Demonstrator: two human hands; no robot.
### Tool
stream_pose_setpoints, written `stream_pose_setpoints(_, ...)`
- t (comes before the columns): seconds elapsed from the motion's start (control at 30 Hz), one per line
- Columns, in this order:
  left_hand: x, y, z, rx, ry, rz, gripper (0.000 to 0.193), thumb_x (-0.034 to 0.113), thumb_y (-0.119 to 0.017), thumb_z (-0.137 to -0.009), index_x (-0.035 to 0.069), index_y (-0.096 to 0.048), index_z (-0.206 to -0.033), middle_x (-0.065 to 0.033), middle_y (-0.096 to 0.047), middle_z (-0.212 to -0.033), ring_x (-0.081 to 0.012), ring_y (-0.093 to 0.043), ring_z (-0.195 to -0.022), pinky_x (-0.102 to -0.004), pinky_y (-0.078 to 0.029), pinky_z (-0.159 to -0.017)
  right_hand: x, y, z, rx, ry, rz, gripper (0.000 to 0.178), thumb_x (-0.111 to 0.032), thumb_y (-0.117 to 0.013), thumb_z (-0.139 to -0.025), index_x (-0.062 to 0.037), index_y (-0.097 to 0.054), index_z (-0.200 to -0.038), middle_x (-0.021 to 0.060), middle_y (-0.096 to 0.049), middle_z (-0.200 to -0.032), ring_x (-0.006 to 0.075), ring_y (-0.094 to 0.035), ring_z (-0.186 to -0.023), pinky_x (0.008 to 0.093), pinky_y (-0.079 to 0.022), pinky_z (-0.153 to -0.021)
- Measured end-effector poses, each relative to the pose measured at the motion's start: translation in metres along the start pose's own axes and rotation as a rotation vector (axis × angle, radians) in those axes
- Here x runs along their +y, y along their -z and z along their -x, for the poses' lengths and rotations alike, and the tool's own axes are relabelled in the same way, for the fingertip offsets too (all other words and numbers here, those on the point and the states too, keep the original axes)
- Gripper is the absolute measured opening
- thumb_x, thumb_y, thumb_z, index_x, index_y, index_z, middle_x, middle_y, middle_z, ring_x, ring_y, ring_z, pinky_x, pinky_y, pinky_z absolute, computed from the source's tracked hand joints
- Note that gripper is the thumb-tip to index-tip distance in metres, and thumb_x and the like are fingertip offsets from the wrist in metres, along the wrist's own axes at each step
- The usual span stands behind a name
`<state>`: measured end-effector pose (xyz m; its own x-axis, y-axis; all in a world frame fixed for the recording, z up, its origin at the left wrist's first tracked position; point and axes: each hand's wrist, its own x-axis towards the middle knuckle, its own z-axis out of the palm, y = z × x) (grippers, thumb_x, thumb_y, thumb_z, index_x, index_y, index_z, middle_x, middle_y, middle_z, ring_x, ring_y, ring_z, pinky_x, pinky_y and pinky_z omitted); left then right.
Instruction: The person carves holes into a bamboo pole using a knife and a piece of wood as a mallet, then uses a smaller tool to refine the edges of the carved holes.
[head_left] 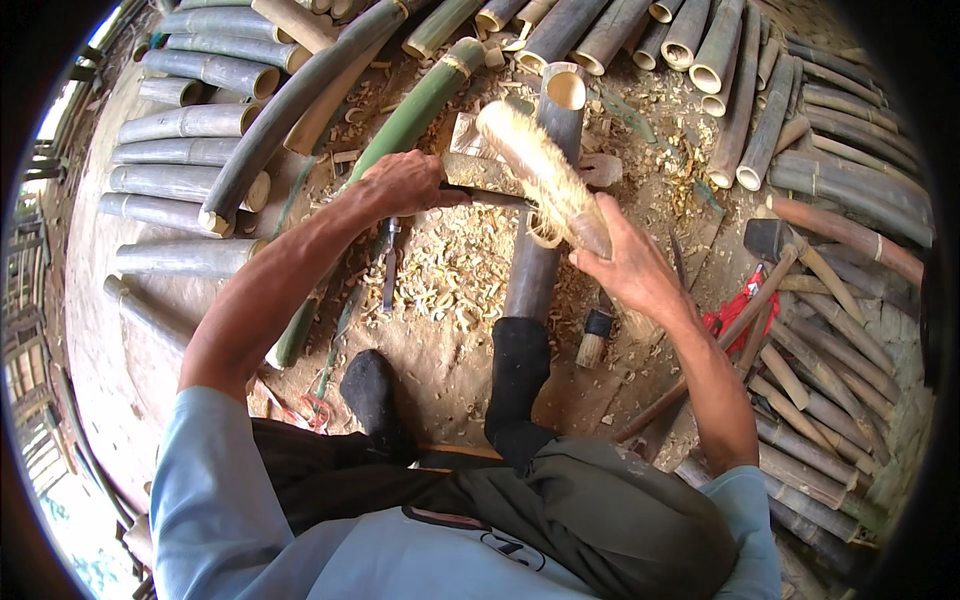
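My left hand (405, 187) is closed on a dark, narrow tool (490, 197) that looks like a chisel, reaching right toward a bamboo pole. My right hand (635, 258) grips the narrow end of a pale wooden mallet (540, 165), its worn face frayed into fibres. The mallet slants up and left, over the pole and partly across the tool's tip, so contact there is hidden. Below it the grey bamboo pole (533, 280) shows a pale cut opening (544, 230). My black-socked foot (520, 350) rests on the pole's near end.
Wood shavings (455, 280) cover the ground. A green bamboo pole (420, 105) lies left of centre; beside it is a flat metal tool (390, 265). A short black-banded wooden piece (594, 335) lies near my right foot. Bamboo lengths (190, 180) line both sides; a hammer (772, 240) lies right.
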<state>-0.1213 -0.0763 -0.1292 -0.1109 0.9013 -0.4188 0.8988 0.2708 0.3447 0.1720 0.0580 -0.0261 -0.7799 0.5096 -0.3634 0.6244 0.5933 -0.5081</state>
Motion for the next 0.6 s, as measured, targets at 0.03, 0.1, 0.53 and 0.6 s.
stream_pose_setpoints(0.03,-0.003,-0.001,0.001,0.011,-0.020,0.005,0.071,0.071,-0.057,-0.087,0.004,-0.068,-0.068,-0.0076,-0.059,-0.053,-0.0226,-0.059,-0.048,-0.0437,-0.048,-0.052,-0.012,0.007,-0.001,0.039,0.001,-0.053,0.058,-0.021,-0.069,-0.087,-0.0025,-0.040,-0.134,0.0237,-0.064,-0.120,0.0368,-0.068,-0.093,0.0545,-0.057,-0.084)
stream_pose_setpoints(0.1,-0.007,0.001,0.001,0.034,-0.069,0.017,0.072,0.072,-0.057,-0.087,0.003,-0.067,-0.067,-0.0079,-0.059,-0.053,-0.0219,-0.059,-0.048,-0.0445,-0.048,-0.052,-0.037,0.028,-0.001,0.104,0.008,-0.154,0.061,-0.024,-0.070,-0.088,-0.0022,-0.039,-0.136,0.0284,-0.058,-0.127,0.0372,-0.066,-0.105,0.0548,-0.058,-0.085)
stream_pose_setpoints(0.53,0.004,-0.036,0.059,0.464,-0.523,-0.197,0.037,0.049,-0.070,-0.087,0.013,-0.059,-0.083,-0.0033,-0.055,-0.073,-0.0197,-0.059,-0.062,-0.0378,-0.051,-0.056,0.000,0.029,-0.025,-0.131,0.024,-0.511,0.094,-0.033,-0.082,-0.073,-0.0017,-0.032,-0.147,0.0268,-0.049,-0.139,0.0355,-0.056,-0.122,0.0449,-0.045,-0.106)
stream_pose_setpoints(0.6,0.015,-0.041,0.069,0.418,-0.318,0.001,0.033,0.036,-0.079,-0.077,0.011,-0.062,-0.091,-0.0077,-0.059,-0.083,-0.0281,-0.064,-0.073,-0.0423,-0.053,-0.065,0.008,0.029,-0.021,0.012,0.095,-0.561,0.099,-0.031,-0.083,-0.072,0.0005,-0.029,-0.149,0.0272,-0.050,-0.137,0.0348,-0.052,-0.126,0.0428,-0.042,-0.110)
